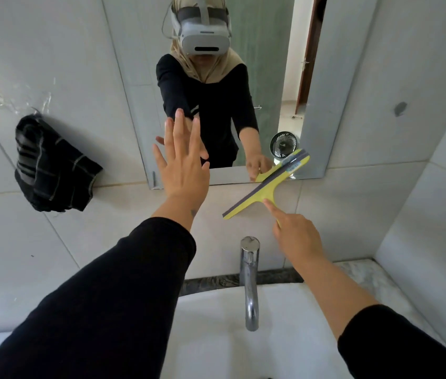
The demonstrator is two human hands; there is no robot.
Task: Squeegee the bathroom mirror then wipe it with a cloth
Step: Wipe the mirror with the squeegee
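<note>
The bathroom mirror (265, 77) hangs on the tiled wall ahead. My right hand (295, 236) grips the handle of a yellow squeegee (265, 187), index finger stretched along it. Its dark blade lies slanted across the mirror's lower right edge and the tile below. My left hand (183, 160) is flat with fingers spread, at or against the lower left part of the glass; it holds nothing. A dark striped cloth (52, 165) hangs on the wall left of the mirror.
A chrome tap (249, 280) rises over the white basin (216, 337) directly below my arms. A marble ledge (366, 274) runs behind the basin. A side wall closes in at the right. The mirror reflects a small fan and a doorway.
</note>
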